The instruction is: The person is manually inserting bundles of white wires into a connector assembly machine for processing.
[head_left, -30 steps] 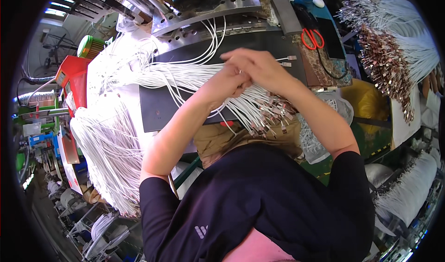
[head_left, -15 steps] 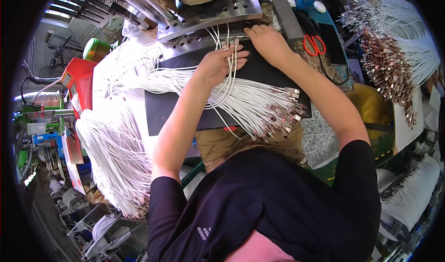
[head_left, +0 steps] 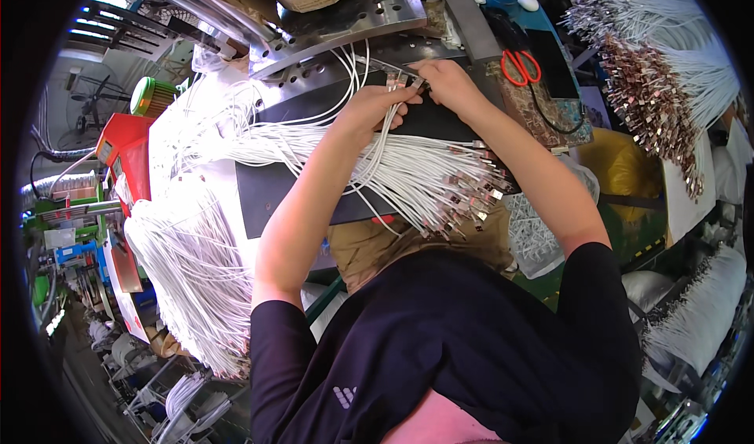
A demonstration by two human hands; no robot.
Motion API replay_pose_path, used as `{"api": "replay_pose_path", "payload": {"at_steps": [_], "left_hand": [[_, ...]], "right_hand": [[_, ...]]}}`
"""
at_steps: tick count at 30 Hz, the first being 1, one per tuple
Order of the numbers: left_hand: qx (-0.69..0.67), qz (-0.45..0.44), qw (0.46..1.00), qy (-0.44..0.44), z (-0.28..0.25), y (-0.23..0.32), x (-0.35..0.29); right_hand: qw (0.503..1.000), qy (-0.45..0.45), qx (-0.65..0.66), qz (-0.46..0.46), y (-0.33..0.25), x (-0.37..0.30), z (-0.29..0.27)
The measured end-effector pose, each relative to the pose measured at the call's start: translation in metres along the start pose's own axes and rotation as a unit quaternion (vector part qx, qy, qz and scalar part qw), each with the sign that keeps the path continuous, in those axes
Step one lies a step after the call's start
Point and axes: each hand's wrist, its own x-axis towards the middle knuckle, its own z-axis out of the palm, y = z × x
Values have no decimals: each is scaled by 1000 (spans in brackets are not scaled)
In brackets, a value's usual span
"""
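Observation:
My left hand (head_left: 375, 108) is closed around a few white cables (head_left: 386, 122), their metal plug ends (head_left: 397, 81) standing up past the thumb. Right beside them, the fingers of my right hand (head_left: 448, 86) are pinched together at the plug ends. What the right fingertips hold is too small to make out. A thin metal strip (head_left: 381, 64) runs up to these fingertips. Below both hands, a thick bundle of white cables (head_left: 393, 169) lies across a black mat (head_left: 255, 200), with metal plugs (head_left: 471, 196) fanned out toward me.
A metal press plate (head_left: 338, 39) with holes stands ahead. Red-handled scissors (head_left: 521, 68) lie at the right, near a grey block (head_left: 473, 27). More cable bundles hang at the left (head_left: 192, 271) and far right (head_left: 652, 90). A clear bag (head_left: 542, 236) of small parts sits below my right forearm.
My right hand has come back from the press's edge to the plug ends in my left hand. The left hand has tightened around the cables. The whole view has shifted slightly.

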Motion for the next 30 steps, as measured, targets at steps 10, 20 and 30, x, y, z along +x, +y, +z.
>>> {"api": "replay_pose_path", "payload": {"at_steps": [10,20,30], "left_hand": [[15,-8,1000,10,-1,0,0],[57,39,997,-17,-18,-3,-10],[78,42,996,19,-3,-3,-10]], "right_hand": [[995,-29,82,48,2,4,-4],[999,-47,5,-3,-11,-1,-20],[982,-66,-131,-116,7,-2,-13]]}}
